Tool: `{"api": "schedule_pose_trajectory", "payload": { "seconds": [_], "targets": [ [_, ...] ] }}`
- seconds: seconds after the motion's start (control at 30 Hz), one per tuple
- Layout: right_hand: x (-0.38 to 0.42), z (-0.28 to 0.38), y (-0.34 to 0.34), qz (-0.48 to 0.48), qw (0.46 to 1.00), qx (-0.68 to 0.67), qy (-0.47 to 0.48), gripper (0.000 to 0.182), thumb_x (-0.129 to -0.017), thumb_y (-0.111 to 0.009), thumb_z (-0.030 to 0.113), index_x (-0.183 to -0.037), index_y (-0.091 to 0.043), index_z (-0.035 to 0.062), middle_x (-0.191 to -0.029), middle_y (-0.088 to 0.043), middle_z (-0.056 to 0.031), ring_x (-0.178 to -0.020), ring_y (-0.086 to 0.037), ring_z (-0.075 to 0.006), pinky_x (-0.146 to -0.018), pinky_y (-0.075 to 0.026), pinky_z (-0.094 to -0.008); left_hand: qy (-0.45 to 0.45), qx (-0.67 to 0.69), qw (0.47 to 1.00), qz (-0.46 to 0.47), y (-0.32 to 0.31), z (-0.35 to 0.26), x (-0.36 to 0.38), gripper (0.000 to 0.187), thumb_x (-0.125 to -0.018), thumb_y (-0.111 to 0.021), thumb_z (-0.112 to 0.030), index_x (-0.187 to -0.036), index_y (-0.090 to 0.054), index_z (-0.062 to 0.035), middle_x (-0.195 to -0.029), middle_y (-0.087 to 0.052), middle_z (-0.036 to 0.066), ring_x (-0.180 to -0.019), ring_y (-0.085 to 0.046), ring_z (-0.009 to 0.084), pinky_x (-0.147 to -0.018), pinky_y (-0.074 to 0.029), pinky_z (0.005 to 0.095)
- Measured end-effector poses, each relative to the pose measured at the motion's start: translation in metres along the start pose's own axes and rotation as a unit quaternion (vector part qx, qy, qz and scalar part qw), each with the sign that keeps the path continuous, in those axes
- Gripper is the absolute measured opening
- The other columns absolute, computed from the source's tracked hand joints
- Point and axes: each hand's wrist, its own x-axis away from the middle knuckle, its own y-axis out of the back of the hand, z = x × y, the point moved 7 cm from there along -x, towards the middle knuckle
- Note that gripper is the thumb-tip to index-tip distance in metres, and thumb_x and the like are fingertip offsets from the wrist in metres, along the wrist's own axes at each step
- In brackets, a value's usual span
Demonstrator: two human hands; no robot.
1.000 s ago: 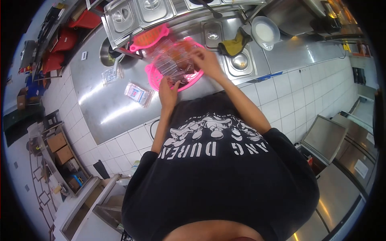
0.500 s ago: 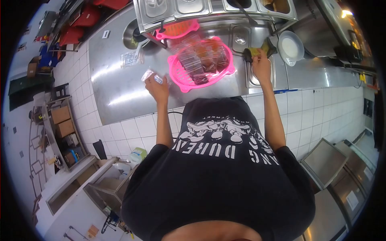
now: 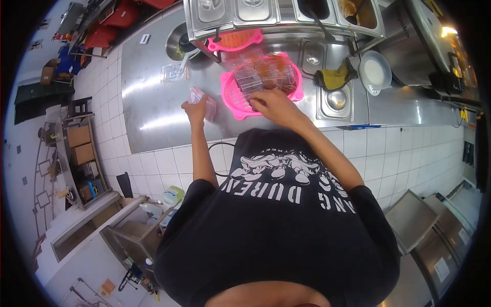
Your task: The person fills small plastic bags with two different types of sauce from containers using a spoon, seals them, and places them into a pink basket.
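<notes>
My left hand [image 3: 196, 108] is closed around a clear plastic bag [image 3: 210, 108] with white and red printing, above the steel counter left of the basket. A pink plastic basket [image 3: 228, 102] holds several clear plastic packets [image 3: 271, 72] with dark and reddish contents. Over its near side reaches my right hand [image 3: 277, 106], its fingers pinched at a dark plastic packet, which they mostly cover. A yellow and black glove [image 3: 336, 77] lies to the right, by a steel lid [image 3: 336, 100].
Behind the basket stands a second pink basket [image 3: 238, 41] under a raised rack of steel food pans [image 3: 258, 14]. A round bowl [image 3: 176, 43] and a flat plastic bag [image 3: 172, 72] are at the left. A white bowl [image 3: 375, 74] sits at the right beside a large steel pot [image 3: 404, 46].
My right hand has let go of the glove and moved left to the basket. The glove now lies on the counter. My left hand has turned slightly, with more of the bag showing.
</notes>
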Motion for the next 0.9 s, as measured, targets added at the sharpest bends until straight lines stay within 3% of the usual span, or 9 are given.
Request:
{"api": "schedule_pose_trajectory", "payload": {
  "seconds": [0.03, 0.07, 0.13, 0.17, 0.27, 0.47, 0.6, 0.67, 0.9],
  "targets": [
    [0.000, 0.006, -0.005, 0.005, 0.999, -0.009, 0.031, 0.022, -0.090, -0.057, 0.015, -0.103, -0.069, 0.0021, -0.088, -0.068, -0.0196, -0.084, -0.066, -0.0365, -0.077, -0.051, -0.0439, 0.081, 0.090, 0.992, 0.026, 0.001, -0.007, 0.015, 0.082, -0.073, -0.076, -0.039, -0.130, -0.037, 0.0046, -0.119, -0.053, 0.022, -0.105, -0.058, 0.0295, -0.091, -0.048, 0.0442],
    [-0.001, 0.010, -0.006, 0.002, 1.000, -0.006, 0.027, 0.022, -0.090, -0.057, 0.015, -0.103, -0.069, 0.0021, -0.088, -0.068, -0.0196, -0.084, -0.066, -0.0365, -0.077, -0.051, -0.0439, 0.080, 0.089, 0.992, 0.031, 0.009, -0.031, 0.034, 0.082, -0.073, -0.076, -0.039, -0.130, -0.037, 0.0046, -0.119, -0.053, 0.022, -0.105, -0.058, 0.0295, -0.091, -0.048, 0.0442],
    [-0.003, 0.030, -0.014, 0.053, 0.995, -0.015, 0.077, 0.022, -0.089, -0.058, 0.015, -0.104, -0.070, 0.0028, -0.088, -0.066, -0.0173, -0.084, -0.064, -0.0354, -0.077, -0.050, -0.0436, 0.109, 0.340, 0.903, 0.239, -0.005, -0.076, 0.079, 0.061, -0.080, -0.071, -0.036, -0.125, -0.047, -0.0022, -0.117, -0.053, 0.015, -0.100, -0.058, 0.0270, -0.088, -0.049, 0.0415],
    [-0.001, 0.035, -0.017, 0.064, 0.995, -0.004, 0.077, 0.023, -0.090, -0.060, 0.011, -0.110, -0.068, 0.0036, -0.095, -0.063, -0.0155, -0.084, -0.062, -0.0321, -0.076, -0.048, -0.0399, 0.127, 0.390, 0.881, 0.238, -0.011, -0.083, 0.092, 0.047, -0.085, -0.066, -0.034, -0.120, -0.053, -0.0061, -0.115, -0.052, 0.012, -0.100, -0.056, 0.0243, -0.086, -0.049, 0.0397],
    [-0.001, 0.036, -0.014, 0.004, 0.999, 0.002, 0.047, 0.024, -0.089, -0.059, 0.014, -0.110, -0.068, 0.0055, -0.100, -0.063, -0.0150, -0.088, -0.063, -0.0341, -0.077, -0.050, -0.0425, 0.148, 0.482, 0.830, 0.240, -0.028, -0.106, 0.124, 0.048, -0.085, -0.067, -0.035, -0.121, -0.052, -0.0057, -0.114, -0.049, 0.012, -0.104, -0.053, 0.0247, -0.087, -0.049, 0.0403],
    [0.002, 0.022, 0.011, -0.110, 0.991, 0.075, -0.008, 0.028, -0.090, -0.059, 0.014, -0.116, -0.067, 0.0078, -0.107, -0.063, -0.0147, -0.096, -0.061, -0.0347, -0.084, -0.050, -0.0436, 0.163, 0.556, 0.778, 0.243, -0.057, -0.121, 0.149, 0.050, -0.088, -0.067, -0.035, -0.122, -0.049, -0.0032, -0.116, -0.047, 0.013, -0.108, -0.051, 0.0266, -0.093, -0.050, 0.0430],
    [-0.001, 0.013, 0.013, -0.099, 0.990, 0.103, 0.017, 0.027, -0.090, -0.060, 0.010, -0.115, -0.066, 0.0033, -0.115, -0.061, -0.0159, -0.107, -0.059, -0.0347, -0.091, -0.047, -0.0414, 0.120, 0.576, 0.766, 0.260, -0.066, -0.124, 0.153, 0.045, -0.089, -0.067, -0.031, -0.120, -0.048, -0.0045, -0.116, -0.049, 0.011, -0.108, -0.052, 0.0250, -0.088, -0.053, 0.0404],
    [-0.001, 0.011, 0.012, -0.078, 0.997, 0.016, 0.025, 0.029, -0.091, -0.058, 0.016, -0.117, -0.067, 0.0063, -0.121, -0.060, -0.0192, -0.111, -0.056, -0.0392, -0.096, -0.045, -0.0446, 0.106, 0.581, 0.759, 0.273, -0.069, -0.126, 0.156, 0.045, -0.090, -0.067, -0.030, -0.121, -0.046, -0.0053, -0.116, -0.050, 0.010, -0.107, -0.053, 0.0245, -0.087, -0.054, 0.0395],
    [0.003, 0.014, 0.011, -0.111, 0.988, 0.086, 0.070, 0.027, -0.089, -0.062, 0.010, -0.114, -0.065, 0.0012, -0.126, -0.059, -0.0169, -0.113, -0.058, -0.0350, -0.094, -0.046, -0.0404, 0.021, 0.610, 0.745, 0.268, -0.068, -0.142, 0.175, 0.035, -0.099, -0.055, -0.030, -0.126, -0.046, -0.0084, -0.119, -0.057, 0.011, -0.105, -0.059, 0.0216, -0.085, -0.052, 0.0351]
  ]
}}
